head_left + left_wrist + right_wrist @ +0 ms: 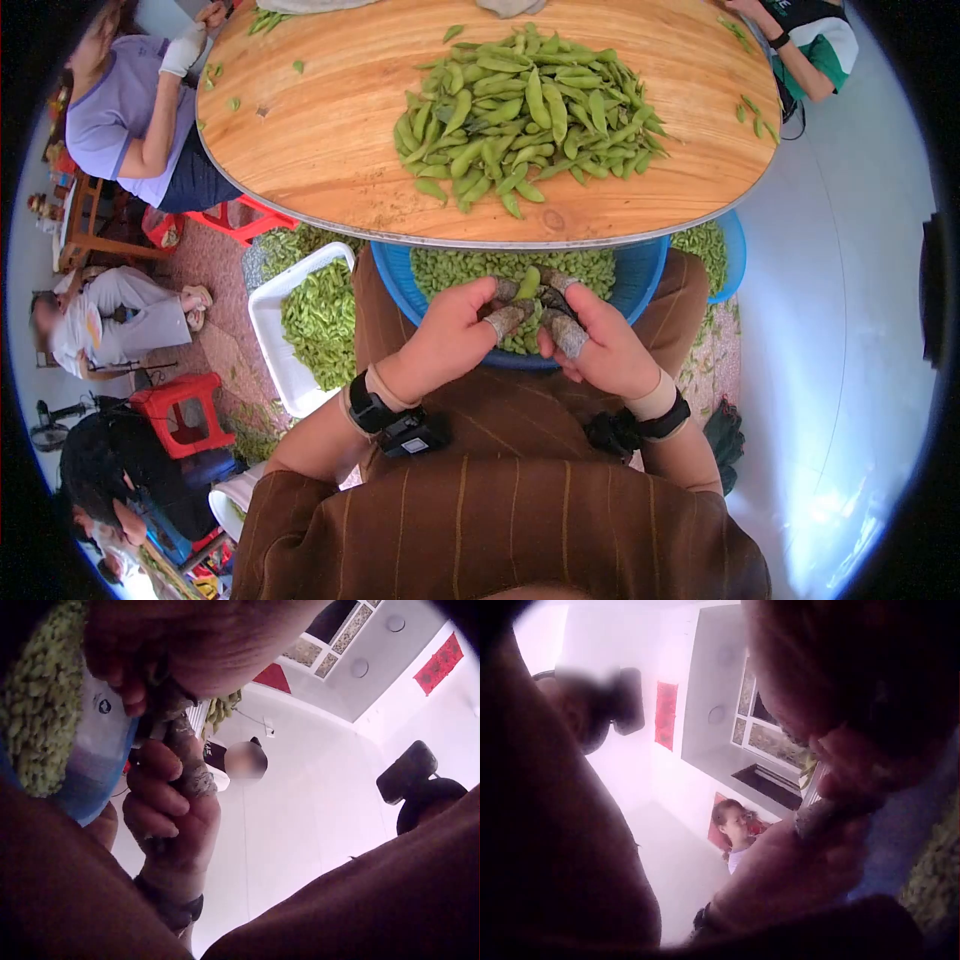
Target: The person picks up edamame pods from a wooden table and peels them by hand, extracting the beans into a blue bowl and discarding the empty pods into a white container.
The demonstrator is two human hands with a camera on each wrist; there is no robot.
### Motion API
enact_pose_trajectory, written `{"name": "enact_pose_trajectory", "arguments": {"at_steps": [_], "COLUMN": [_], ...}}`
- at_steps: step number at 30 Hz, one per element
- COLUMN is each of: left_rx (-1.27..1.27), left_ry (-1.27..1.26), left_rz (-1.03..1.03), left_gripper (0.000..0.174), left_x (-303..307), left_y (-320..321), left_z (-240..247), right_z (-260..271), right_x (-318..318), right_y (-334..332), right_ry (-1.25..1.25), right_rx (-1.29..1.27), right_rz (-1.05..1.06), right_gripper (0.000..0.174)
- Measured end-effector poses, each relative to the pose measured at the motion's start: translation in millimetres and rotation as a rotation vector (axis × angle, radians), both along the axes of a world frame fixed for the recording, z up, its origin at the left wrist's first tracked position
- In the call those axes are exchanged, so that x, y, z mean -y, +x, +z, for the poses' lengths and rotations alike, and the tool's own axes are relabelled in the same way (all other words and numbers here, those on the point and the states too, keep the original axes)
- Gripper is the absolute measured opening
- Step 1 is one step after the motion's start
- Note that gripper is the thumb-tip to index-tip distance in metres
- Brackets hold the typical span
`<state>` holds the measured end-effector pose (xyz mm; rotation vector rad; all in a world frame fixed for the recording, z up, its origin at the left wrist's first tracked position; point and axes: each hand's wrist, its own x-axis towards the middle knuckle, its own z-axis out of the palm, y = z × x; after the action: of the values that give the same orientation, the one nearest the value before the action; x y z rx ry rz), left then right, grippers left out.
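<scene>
Over a blue basin (390, 275) of shelled green beans (440, 265), both hands meet at a green soybean pod (528, 283). My left hand (450, 330) pinches the pod between thumb and forefinger, whose tips are wrapped in worn grey tape. From the other side my right hand (610, 345), its thumb and finger also taped, grips it, fingertips close against the left ones. More green shows just below the thumbs. In the left wrist view the right hand (176, 817) has curled fingers; the right wrist view is dark, with the pod mostly hidden.
A round-edged wooden table (310, 140) in front bears a heap of soybean pods (520, 110). At left stands a white tray (270, 330) of empty-looking pods; at right, another blue basin (735, 255). People sit around, one in a purple shirt (135, 90). Red stools (180, 410) stand left.
</scene>
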<state>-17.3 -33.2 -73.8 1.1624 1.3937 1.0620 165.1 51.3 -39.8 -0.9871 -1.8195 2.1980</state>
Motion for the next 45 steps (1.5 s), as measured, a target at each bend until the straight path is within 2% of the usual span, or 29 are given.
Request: {"name": "enact_pose_trajectory", "arguments": {"at_steps": [2,4,8,10,11,13,14,16,17,19,23,26,28,29,31,32,33,34,36,37,39,41,43,44,45], "left_rx": [-0.064,-0.669,-0.81,-0.492,-0.49,0.332,0.333,0.013,0.014,-0.831,-0.938,-0.814,0.178,0.178,0.609,0.609,0.45,0.292,0.224,0.156,0.123,0.085,-0.054,-0.054,0.066], "left_ry": [0.089,0.253,0.336,0.229,0.227,-0.336,-0.337,-0.077,-0.078,0.353,0.424,0.371,-0.291,-0.294,-0.432,-0.433,-0.407,-0.381,-0.365,-0.347,-0.297,-0.245,-0.239,-0.242,-0.32], "left_rz": [0.03,-0.029,-0.058,-0.105,-0.109,-0.178,-0.179,-0.19,-0.192,-0.174,-0.171,-0.247,-0.334,-0.331,-0.28,-0.281,-0.273,-0.264,-0.252,-0.243,-0.294,-0.346,-0.434,-0.432,-0.39], "left_gripper": [0.017,0.021,0.023,0.023,0.023,0.027,0.027,0.02,0.02,0.011,0.013,0.009,0.016,0.016,0.024,0.024,0.021,0.019,0.016,0.014,0.013,0.012,0.012,0.012,0.012], "left_x": [0.5,-0.4,-0.1,-2.1,-3.6,-6.0,-5.1,-6.0,-7.0,-9.8,-9.8,-9.4,-9.8,-8.2,-6.5,-6.8,-7.4,-7.6,-7.9,-8.1,-8.9,-11.1,-11.9,-11.5,-11.0], "left_y": [-1.6,-5.8,-8.8,-13.9,-16.9,-21.7,-20.7,-15.8,-12.1,-5.0,-4.6,-12.6,-18.8,-20.2,-21.6,-19.5,-15.4,-11.6,-6.5,-5.4,-5.2,-6.4,-7.4,-7.7,-7.9], "left_z": [-1.2,16.7,28.7,31.6,32.4,33.6,30.5,22.8,22.9,27.2,20.3,19.4,24.8,23.8,19.7,17.7,15.6,13.6,9.9,9.1,12.0,15.8,17.7,17.1,16.1], "right_z": [1.6,1.6,6.5,13.2,15.5,15.5,14.8,13.1,11.3,9.2,6.1,-0.3,-3.5,-4.3,-5.5,-7.0,-8.9,-14.5,-26.7,-26.0,-22.5,-25.3,-25.7,-24.5,-23.1], "right_x": [2.9,3.3,-0.5,-2.3,-4.2,-4.2,-2.9,-3.2,-2.9,-1.1,0.8,-2.4,-2.9,-1.7,-2.6,-5.1,-6.4,-5.9,-4.2,-4.4,-6.6,-12.5,-15.2,-15.2,-15.3], "right_y": [-2.5,-4.6,-4.8,-1.3,2.8,7.5,9.1,9.7,9.1,5.2,0.3,7.0,11.8,13.8,16.5,17.1,17.5,17.2,14.4,12.7,8.5,9.8,9.3,7.8,6.9], "right_ry": [-0.05,-0.101,-0.287,-0.367,-0.468,-0.572,-0.613,-0.65,-0.596,-0.541,-0.488,-0.527,-0.586,-0.641,-0.694,-0.575,-0.456,-0.459,0.513,0.512,0.729,0.742,0.756,0.689,0.622], "right_rx": [-0.032,-0.063,-0.125,-0.163,-0.185,-0.208,-0.196,-0.185,-0.133,-0.083,-0.068,-0.094,-0.131,-0.17,-0.21,-0.15,-0.09,-0.088,0.038,0.038,0.043,0.099,0.155,0.103,0.053], "right_rz": [-0.047,-0.1,-0.078,-0.057,-0.031,-0.004,-0.031,-0.06,-0.073,-0.081,-0.118,-0.074,-0.04,-0.053,-0.069,-0.059,-0.048,-0.047,-0.113,-0.112,-0.123,-0.061,0.008,-0.009,-0.028], "right_gripper": [0.037,0.037,0.034,0.033,0.032,0.032,0.031,0.03,0.029,0.028,0.025,0.026,0.025,0.025,0.025,0.024,0.024,0.024,0.029,0.029,0.032,0.028,0.025,0.023,0.021]}}
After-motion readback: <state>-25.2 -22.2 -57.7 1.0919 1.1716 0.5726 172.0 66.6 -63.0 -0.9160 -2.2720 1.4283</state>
